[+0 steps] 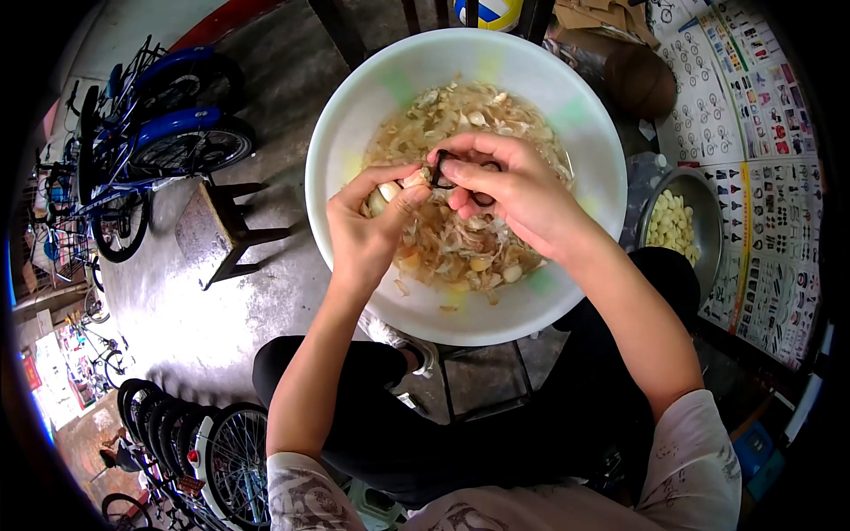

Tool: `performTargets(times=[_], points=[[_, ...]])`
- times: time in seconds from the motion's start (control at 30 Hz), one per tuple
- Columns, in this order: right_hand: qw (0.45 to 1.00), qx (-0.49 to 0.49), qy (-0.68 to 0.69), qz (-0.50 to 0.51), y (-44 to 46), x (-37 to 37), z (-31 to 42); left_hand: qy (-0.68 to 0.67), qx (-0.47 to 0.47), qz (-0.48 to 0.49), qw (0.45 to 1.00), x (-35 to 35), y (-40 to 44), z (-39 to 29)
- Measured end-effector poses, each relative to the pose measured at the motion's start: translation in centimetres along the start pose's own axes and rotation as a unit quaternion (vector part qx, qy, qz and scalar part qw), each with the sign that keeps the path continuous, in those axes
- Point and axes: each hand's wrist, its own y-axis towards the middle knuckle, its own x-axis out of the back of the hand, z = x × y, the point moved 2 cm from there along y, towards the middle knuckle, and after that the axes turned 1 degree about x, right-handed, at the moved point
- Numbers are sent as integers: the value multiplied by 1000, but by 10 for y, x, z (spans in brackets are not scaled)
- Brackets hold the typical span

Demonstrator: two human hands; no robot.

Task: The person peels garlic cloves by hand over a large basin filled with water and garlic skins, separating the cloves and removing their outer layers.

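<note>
Over a wide white basin (341,115), my left hand (367,217) is closed around several garlic cloves (388,191), with one held at the fingertips. My right hand (509,181) grips a small tool with black looped handles, which look like scissors (442,170). Its tip meets the clove at my left fingertips; the blades are mostly hidden. Below both hands, water in the basin is covered with loose garlic skins (469,234), and a few pale cloves lie among them.
A metal bowl (708,221) of peeled cloves (671,226) stands to the right beside a newspaper-like printed sheet (770,212). On the left are a wooden stool (217,230) and parked bicycles (177,133). A ball (490,13) lies behind the basin.
</note>
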Motion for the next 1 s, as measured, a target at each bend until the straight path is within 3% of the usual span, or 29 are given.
performTargets(times=[0.2, 0.47, 1.0], points=[[999, -19, 26, 23, -1, 4, -2, 85, -106, 32, 990, 4, 7, -8], [993, -65, 89, 53, -2, 7, -8, 116, -123, 90, 982, 10, 9, -21], [997, -46, 44, 51, -4, 0, -7, 175, -162, 102, 966, 15, 8, -31]])
